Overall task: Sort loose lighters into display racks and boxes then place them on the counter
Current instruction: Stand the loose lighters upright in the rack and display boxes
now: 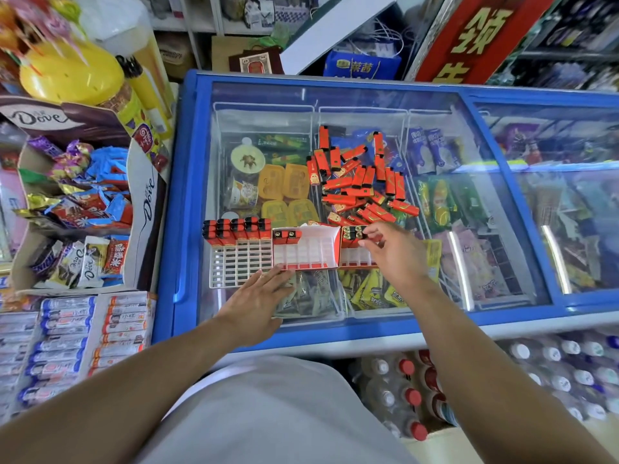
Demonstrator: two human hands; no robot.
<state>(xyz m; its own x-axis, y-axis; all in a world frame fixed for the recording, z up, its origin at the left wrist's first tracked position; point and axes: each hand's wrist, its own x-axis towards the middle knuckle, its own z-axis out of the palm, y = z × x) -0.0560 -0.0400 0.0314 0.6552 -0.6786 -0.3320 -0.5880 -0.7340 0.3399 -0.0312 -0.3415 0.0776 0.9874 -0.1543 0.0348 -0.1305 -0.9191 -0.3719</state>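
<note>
Right hand [392,252] pinches a lighter [357,233] over the right box [355,261]; left hand [258,296] lies flat, fingers straight, against the middle box [330,244] on the freezer lid [187,202].

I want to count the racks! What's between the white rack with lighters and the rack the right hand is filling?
Head view: an open red-and-white box holding two lighters.

Both bare forearms reached forward. The left hand [259,294] lay flat, palm down, fingers straight and together. The right hand [390,251] was raised further ahead, thumb and fingers [368,236] curled in a pinch.
</note>
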